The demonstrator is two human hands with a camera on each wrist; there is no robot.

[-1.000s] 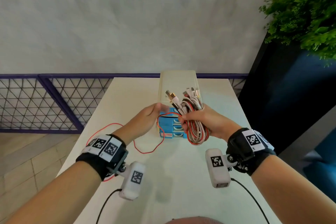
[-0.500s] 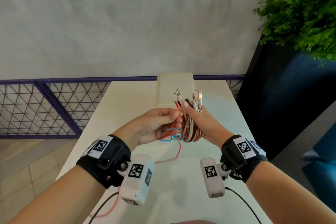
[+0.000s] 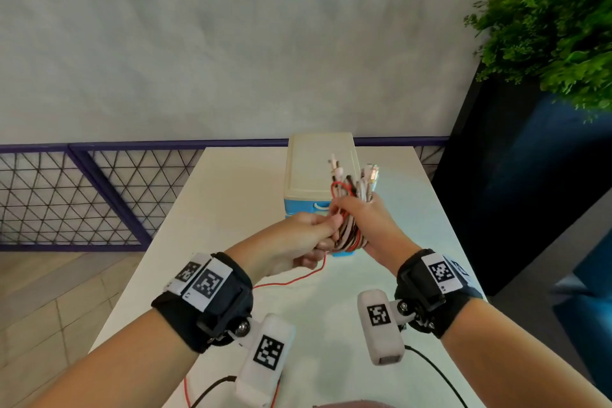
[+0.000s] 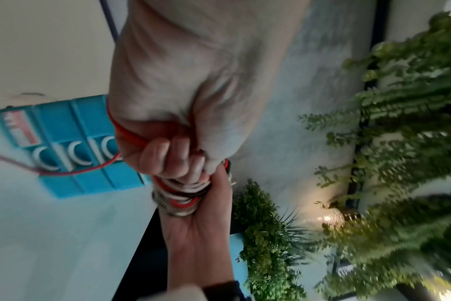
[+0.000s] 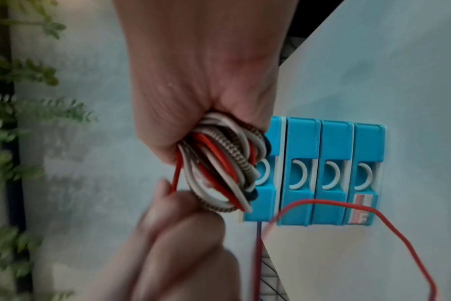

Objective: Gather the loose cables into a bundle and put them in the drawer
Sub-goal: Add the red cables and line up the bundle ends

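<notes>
My right hand (image 3: 359, 219) grips a coiled bundle of white, red and braided cables (image 3: 351, 232) upright above the table, plug ends (image 3: 354, 172) sticking up. The bundle's coils (image 5: 224, 169) show below my fist in the right wrist view. My left hand (image 3: 308, 235) presses against the bundle and holds a thin red cable (image 3: 288, 281), which trails back over the table toward me. That red cable (image 4: 131, 130) runs through my curled left fingers. Behind the hands stands a small drawer unit (image 3: 318, 169) with a cream top and blue drawers (image 5: 332, 173), all pushed in.
The white table (image 3: 238, 209) is narrow, with a purple mesh railing (image 3: 82, 195) beyond its left edge. A dark planter (image 3: 516, 175) with green foliage (image 3: 549, 23) stands close on the right. Black sensor leads (image 3: 437, 374) hang from my wrists.
Both hands have come together: the left hand moved right, drawing the red cable up to the bundle. Less red cable lies loose on the table than before.
</notes>
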